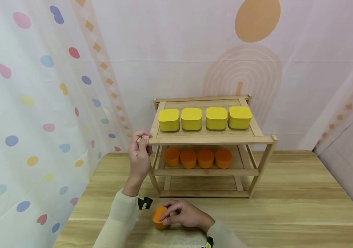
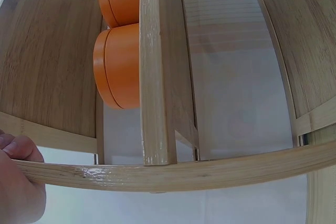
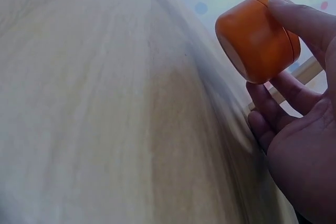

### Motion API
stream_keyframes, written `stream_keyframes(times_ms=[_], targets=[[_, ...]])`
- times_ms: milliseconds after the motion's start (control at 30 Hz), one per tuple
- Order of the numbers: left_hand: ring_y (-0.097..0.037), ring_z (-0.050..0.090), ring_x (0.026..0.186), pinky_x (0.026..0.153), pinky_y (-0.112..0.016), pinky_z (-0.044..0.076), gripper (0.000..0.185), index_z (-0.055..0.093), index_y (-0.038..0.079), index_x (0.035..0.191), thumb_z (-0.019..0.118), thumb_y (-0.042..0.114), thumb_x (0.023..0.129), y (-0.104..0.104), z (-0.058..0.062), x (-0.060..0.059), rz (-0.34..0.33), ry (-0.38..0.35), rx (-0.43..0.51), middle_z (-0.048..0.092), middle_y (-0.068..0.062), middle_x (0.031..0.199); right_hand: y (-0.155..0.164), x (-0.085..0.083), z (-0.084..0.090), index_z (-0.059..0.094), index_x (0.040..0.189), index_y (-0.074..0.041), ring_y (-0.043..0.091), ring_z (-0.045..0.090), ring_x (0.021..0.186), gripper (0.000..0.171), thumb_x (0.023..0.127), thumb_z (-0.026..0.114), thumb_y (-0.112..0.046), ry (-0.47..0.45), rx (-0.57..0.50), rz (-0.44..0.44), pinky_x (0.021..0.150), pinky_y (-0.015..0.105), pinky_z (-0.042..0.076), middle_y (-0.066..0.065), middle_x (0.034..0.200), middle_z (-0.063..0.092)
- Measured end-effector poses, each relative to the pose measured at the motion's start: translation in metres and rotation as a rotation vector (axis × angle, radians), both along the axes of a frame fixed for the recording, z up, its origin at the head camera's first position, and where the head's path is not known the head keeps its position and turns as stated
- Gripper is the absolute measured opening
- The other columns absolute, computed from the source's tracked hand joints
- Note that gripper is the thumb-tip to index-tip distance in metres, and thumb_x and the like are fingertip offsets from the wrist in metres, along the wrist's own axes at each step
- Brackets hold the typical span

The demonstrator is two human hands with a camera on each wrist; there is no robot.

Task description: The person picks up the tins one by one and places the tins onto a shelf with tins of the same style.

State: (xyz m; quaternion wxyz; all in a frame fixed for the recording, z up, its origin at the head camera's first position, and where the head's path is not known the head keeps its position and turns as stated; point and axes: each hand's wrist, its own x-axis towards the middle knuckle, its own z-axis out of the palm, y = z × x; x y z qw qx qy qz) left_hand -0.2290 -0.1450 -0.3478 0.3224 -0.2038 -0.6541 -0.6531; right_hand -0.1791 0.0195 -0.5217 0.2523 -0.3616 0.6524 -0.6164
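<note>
My left hand [image 1: 139, 156] grips the front left corner of the top shelf of a wooden rack [image 1: 207, 140]; in the left wrist view its fingertips [image 2: 22, 148] curl over the rail. Low in front of the rack, my right hand [image 1: 189, 215] pinches a round orange tin [image 1: 157, 216] between thumb and fingers. From the right wrist, that lidded tin [image 3: 257, 38] appears tilted, its paler base toward the wooden table, with the thumb at its lid. Several yellow rounded-square tins [image 1: 168, 120] stand in a row on the top shelf. Below them, several orange tins [image 1: 189, 159] line the middle shelf.
Under the rack is a wood-grain table [image 1: 300, 193]. A bottom shelf [image 1: 202, 183] lies beneath the orange row. Patterned curtains [image 1: 40, 103] hang behind and at the left side. A pale patch [image 1: 187, 240] shows at the table's near edge.
</note>
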Motion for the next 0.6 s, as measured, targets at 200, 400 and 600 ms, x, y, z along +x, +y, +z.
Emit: stream_keyframes(times_ms=[200,400,600], targets=[[-0.012,0.037,0.052,0.048,-0.021,0.033,0.023,0.05,-0.01,0.102,0.04,0.011,0.103,0.0,0.0,0.0,-0.007,0.007,-0.001,0.041,0.0,0.064,0.002,0.002,0.003,0.076,0.107,-0.002,0.01,0.051,0.128,0.021,0.091,0.07,-0.015,-0.006,-0.009,-0.005,0.106,0.023,0.038,0.002,0.137,0.058],[-0.012,0.036,0.052,0.047,-0.021,0.033,0.023,0.05,-0.01,0.101,0.04,0.011,0.103,0.0,0.0,0.0,-0.013,0.016,0.003,0.04,0.0,0.064,0.006,0.002,0.006,0.075,0.108,0.0,0.01,0.05,0.129,0.023,0.092,0.07,-0.015,-0.015,-0.028,-0.003,0.105,0.023,0.041,0.009,0.14,0.057],[-0.013,0.036,0.052,0.047,-0.021,0.033,0.023,0.05,-0.01,0.102,0.04,0.011,0.103,-0.001,0.0,0.0,-0.011,0.016,0.001,0.04,-0.001,0.064,0.011,-0.001,0.007,0.075,0.108,0.0,0.015,0.049,0.133,0.023,0.092,0.07,-0.015,-0.009,-0.036,0.002,0.106,0.024,0.04,0.014,0.142,0.055]])
